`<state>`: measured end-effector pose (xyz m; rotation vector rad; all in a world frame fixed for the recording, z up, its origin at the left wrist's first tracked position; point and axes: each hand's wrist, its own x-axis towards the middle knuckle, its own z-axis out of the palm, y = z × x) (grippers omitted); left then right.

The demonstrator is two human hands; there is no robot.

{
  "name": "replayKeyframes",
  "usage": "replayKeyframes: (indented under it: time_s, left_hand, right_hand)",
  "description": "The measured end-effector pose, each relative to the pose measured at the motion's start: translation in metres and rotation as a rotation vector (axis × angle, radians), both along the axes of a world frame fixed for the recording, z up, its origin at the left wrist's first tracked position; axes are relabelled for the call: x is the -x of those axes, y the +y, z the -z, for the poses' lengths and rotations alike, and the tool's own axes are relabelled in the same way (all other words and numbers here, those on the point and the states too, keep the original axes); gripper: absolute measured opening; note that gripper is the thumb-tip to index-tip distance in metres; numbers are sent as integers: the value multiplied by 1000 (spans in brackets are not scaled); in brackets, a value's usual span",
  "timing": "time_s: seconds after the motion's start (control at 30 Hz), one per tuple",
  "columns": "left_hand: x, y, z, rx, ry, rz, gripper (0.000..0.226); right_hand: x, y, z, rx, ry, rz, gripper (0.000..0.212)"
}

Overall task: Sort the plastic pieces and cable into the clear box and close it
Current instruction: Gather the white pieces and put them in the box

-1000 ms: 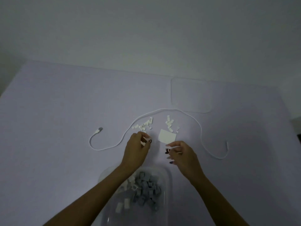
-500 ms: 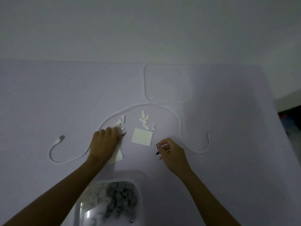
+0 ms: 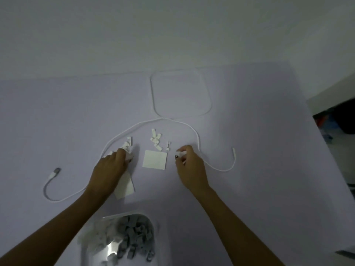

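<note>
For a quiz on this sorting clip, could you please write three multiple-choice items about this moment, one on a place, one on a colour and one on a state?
1. Where does the lid lie?
A. on the box
B. flat on the table, beyond the cable
C. under the left hand

2. What colour is the cable?
A. white
B. black
C. red

3. What is the right hand doing?
A. lying flat and empty
B. pressing the lid
C. pinching a small white piece

Answers:
1 B: the lid sits at the far side of the table, past the cable's arc, apart from the box.
2 A: the whole cord is white, with a grey plug at its left end.
3 C: its curled fingertips hold a white piece, while the left hand rests on the left pile of pieces.
</note>
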<state>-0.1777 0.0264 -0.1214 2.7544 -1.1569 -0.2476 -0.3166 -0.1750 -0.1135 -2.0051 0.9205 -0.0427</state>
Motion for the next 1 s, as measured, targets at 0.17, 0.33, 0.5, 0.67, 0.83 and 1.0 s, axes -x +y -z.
replayKeyframes:
  time_s: [0.17,0.33,0.5,0.67,0.83,1.0]
  left_hand:
    - [1,0,-29,249,117,-188,20]
    - [-3,-24,-64,426,261,-566,29]
    - [5,-33,-100,748,195,-636,43]
    - [2,-25,-104,808,207,-709,27]
    - [10,-25,-109,727,157,-670,28]
    - [8,-19,-110,655,128,-623,31]
  right_hand:
    - [-43,-12,3,175,-28,-21,23]
    - [-55,0,11,241,12,-139,19]
    - [-63,15,7,266,107,-202,28]
    - [-73,12,4,258,138,-228,26]
    - [-68,22,2,230,154,-162,44]
    - [-74,25,-5,87,88,106,49]
